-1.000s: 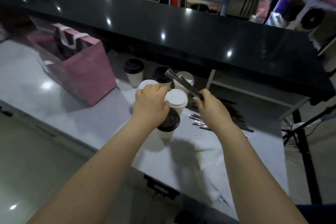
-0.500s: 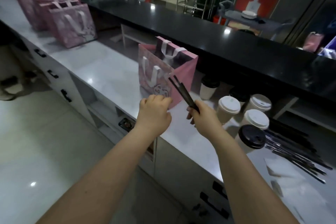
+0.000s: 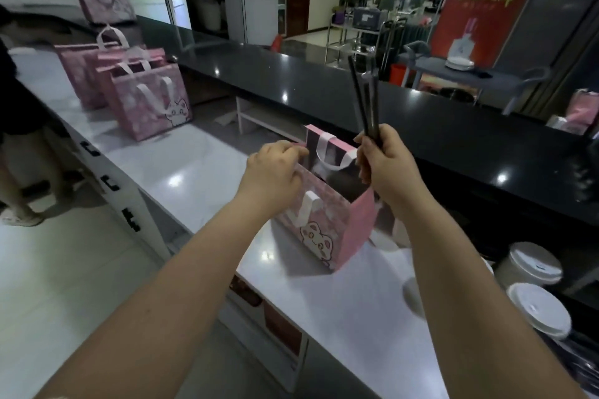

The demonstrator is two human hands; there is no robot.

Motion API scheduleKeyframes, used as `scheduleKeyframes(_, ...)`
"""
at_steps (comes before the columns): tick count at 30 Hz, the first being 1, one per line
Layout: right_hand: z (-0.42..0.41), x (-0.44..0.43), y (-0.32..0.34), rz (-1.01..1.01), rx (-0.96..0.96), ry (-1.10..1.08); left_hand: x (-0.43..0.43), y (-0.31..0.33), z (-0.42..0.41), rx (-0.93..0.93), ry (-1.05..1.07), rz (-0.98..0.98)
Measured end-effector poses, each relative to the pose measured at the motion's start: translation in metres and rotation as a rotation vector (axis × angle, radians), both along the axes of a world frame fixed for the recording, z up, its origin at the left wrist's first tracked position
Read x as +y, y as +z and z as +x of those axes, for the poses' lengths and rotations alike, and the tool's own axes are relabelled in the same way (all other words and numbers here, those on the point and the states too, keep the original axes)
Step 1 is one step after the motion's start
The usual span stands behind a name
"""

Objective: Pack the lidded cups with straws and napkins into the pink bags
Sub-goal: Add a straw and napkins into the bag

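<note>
A pink bag [image 3: 337, 230] with a cat print and white handles stands open on the white counter [image 3: 181, 178] in front of me. My left hand [image 3: 275, 172] pinches its near top edge at the left. Just above the bag's mouth, my right hand [image 3: 382, 162] is shut on a few dark wrapped straws [image 3: 364, 97] that point upward. White-lidded cups [image 3: 531, 264] sit at the right edge, partly hidden behind my right forearm.
Several more pink bags [image 3: 149, 104] stand farther left on the counter. A raised black bar top [image 3: 421, 113] runs along the back. A person's legs [image 3: 19, 178] are on the floor at far left. Drawers with black handles lie under the counter.
My view has swung left from the cups to the bag. My left hand left the cups and took the bag's edge. My right hand raised the straws upright over the bag's opening.
</note>
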State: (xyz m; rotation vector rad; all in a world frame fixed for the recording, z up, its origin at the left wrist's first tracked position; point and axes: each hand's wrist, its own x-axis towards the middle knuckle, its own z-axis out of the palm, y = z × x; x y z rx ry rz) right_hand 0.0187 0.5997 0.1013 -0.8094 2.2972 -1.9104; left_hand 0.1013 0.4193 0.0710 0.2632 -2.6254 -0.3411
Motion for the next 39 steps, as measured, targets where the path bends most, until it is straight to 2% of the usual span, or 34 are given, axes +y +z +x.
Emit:
scheduleKeyframes(7, -0.074, -0.054, -0.011, -0.022, -0.101, 0.051, -0.056, -0.002, -0.088, -0.107, -0.155, 0.135)
scheduleKeyframes(11, -0.095, -0.072, -0.038, 0.072, -0.124, 0.131, -0.084, -0.004, -0.132, -0.093, -0.172, 0.384)
scheduleKeyframes(14, -0.105, -0.074, -0.057, 0.143, -0.129, 0.126, -0.096, -0.012, -0.161, -0.149, -0.286, 0.469)
scheduleKeyframes(20, -0.13, -0.052, -0.064, 0.394, -0.117, -0.056, -0.116, -0.024, -0.203, -0.285, -0.57, 0.307)
scheduleKeyframes(22, -0.134, -0.049, -0.062, 0.516, -0.107, -0.104, -0.125, -0.031, -0.207, -0.33, -0.665, 0.325)
scheduleKeyframes(26, -0.139, -0.061, -0.066, 0.897, -0.092, -0.232, -0.145, -0.046, -0.218, -0.496, -0.77, 0.433)
scheduleKeyframes(28, -0.142, -0.071, -0.067, 1.084, -0.098, -0.268, -0.15, -0.049, -0.224, -0.526, -0.782, 0.436)
scheduleKeyframes(31, -0.148, -0.083, -0.069, 1.253, -0.143, -0.302, -0.15, -0.047, -0.227, -0.541, -0.81, 0.405)
scheduleKeyframes(34, -0.15, -0.094, -0.067, 1.34, -0.163, -0.326, -0.147, -0.043, -0.225, -0.479, -0.819, 0.287)
scheduleKeyframes(39, -0.143, -0.097, -0.052, 1.239, -0.213, -0.334, -0.144, -0.033, -0.223, -0.241, -0.742, -0.05)
